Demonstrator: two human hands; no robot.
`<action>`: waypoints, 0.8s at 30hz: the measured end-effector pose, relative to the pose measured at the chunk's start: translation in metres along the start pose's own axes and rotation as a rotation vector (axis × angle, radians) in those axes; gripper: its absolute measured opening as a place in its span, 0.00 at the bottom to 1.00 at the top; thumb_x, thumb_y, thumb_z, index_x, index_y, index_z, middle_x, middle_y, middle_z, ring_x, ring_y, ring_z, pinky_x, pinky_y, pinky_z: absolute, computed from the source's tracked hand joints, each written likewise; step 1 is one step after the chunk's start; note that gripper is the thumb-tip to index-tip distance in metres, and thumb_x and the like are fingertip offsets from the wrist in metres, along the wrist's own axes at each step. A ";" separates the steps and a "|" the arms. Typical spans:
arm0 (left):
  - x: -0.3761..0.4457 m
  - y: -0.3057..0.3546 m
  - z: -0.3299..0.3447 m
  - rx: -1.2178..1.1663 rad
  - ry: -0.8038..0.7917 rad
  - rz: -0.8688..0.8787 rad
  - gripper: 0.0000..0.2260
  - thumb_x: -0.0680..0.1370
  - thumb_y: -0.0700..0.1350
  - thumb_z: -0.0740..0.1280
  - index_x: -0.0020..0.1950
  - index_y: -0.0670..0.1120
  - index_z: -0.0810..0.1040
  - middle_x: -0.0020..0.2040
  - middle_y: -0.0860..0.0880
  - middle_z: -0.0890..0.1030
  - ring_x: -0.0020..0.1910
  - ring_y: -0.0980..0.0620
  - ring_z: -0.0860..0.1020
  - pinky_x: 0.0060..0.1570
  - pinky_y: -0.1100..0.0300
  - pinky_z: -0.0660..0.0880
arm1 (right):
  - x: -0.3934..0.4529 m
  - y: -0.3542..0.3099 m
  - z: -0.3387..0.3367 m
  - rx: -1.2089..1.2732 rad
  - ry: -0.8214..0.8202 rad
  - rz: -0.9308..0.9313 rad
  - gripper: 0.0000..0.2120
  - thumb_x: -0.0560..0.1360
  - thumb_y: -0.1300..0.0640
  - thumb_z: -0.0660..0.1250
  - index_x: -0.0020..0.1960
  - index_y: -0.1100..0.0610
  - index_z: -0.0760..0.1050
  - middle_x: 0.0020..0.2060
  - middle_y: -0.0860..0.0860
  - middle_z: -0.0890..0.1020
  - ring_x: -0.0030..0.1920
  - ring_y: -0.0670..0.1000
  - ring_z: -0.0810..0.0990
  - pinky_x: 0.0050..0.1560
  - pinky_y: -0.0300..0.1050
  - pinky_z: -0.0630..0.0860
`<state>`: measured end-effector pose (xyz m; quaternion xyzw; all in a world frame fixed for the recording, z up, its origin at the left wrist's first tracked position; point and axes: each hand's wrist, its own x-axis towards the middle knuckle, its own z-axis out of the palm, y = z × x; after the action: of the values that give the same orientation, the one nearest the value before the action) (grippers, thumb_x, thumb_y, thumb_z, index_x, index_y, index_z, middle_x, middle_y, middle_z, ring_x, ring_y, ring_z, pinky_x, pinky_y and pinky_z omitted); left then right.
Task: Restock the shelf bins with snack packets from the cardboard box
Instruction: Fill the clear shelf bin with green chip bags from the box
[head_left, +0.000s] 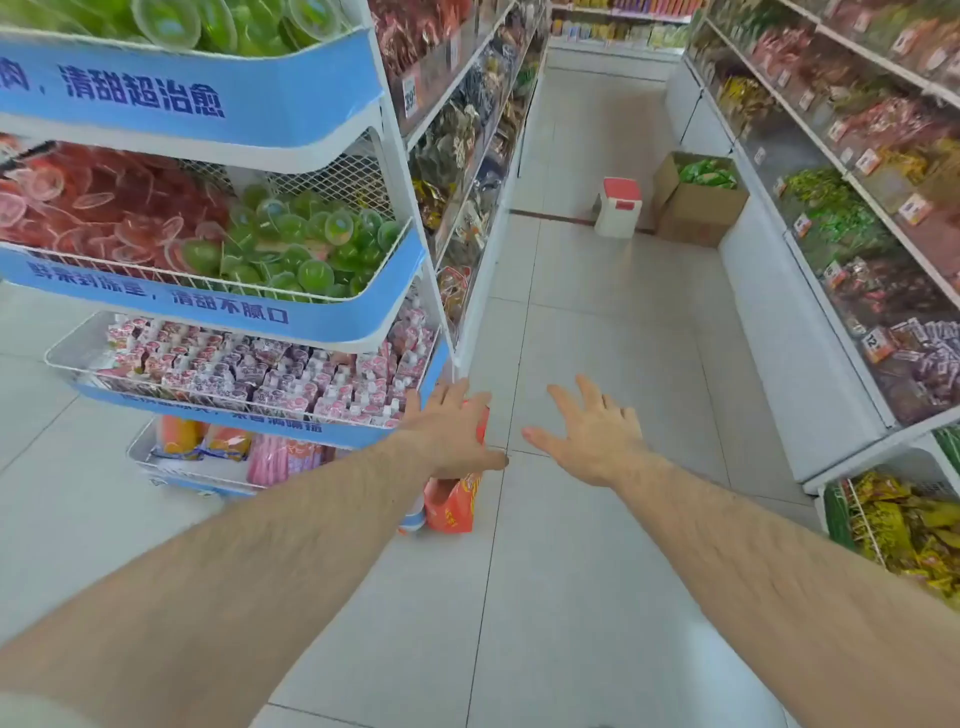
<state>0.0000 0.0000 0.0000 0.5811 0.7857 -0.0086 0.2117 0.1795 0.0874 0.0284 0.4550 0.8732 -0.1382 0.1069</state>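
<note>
A white wire display rack (395, 171) with blue banner fronts (291, 111) stood at the left end of the aisle. Its upper tiers held green jelly cups (311, 244) and red jelly cups (93, 208); a lower tier held small pink-and-white packs (249, 371). The bottom tier carried orange packs (179, 434) and pink ones (267, 457). An orange-red bag (454, 501) sat on the pale tiled floor (571, 571) just beside the rack's foot. Farther down the aisle, a small white stool with a red top (619, 207) stood on the floor near the right-hand shelving's base.
</note>
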 end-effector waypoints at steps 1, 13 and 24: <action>0.007 0.001 0.001 0.009 -0.004 0.004 0.42 0.69 0.69 0.61 0.79 0.56 0.53 0.79 0.49 0.52 0.78 0.45 0.49 0.73 0.36 0.47 | 0.007 0.005 0.003 0.007 -0.017 0.012 0.38 0.74 0.26 0.47 0.78 0.43 0.51 0.79 0.52 0.48 0.75 0.58 0.57 0.72 0.57 0.56; 0.227 0.072 -0.001 0.097 -0.178 0.019 0.42 0.72 0.66 0.61 0.81 0.53 0.48 0.81 0.48 0.49 0.79 0.47 0.48 0.75 0.39 0.46 | 0.191 0.149 0.017 -0.004 -0.149 0.019 0.37 0.76 0.28 0.45 0.79 0.46 0.50 0.79 0.54 0.48 0.75 0.60 0.57 0.73 0.58 0.56; 0.466 0.120 -0.078 -0.003 -0.262 -0.017 0.38 0.72 0.65 0.61 0.79 0.54 0.54 0.79 0.50 0.57 0.77 0.49 0.53 0.74 0.46 0.50 | 0.411 0.285 -0.087 0.047 -0.223 0.004 0.36 0.77 0.31 0.52 0.78 0.47 0.53 0.79 0.55 0.51 0.75 0.59 0.58 0.73 0.54 0.55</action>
<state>-0.0249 0.4826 -0.0606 0.5678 0.7564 -0.0851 0.3132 0.1775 0.5874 -0.0592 0.4411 0.8514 -0.2082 0.1928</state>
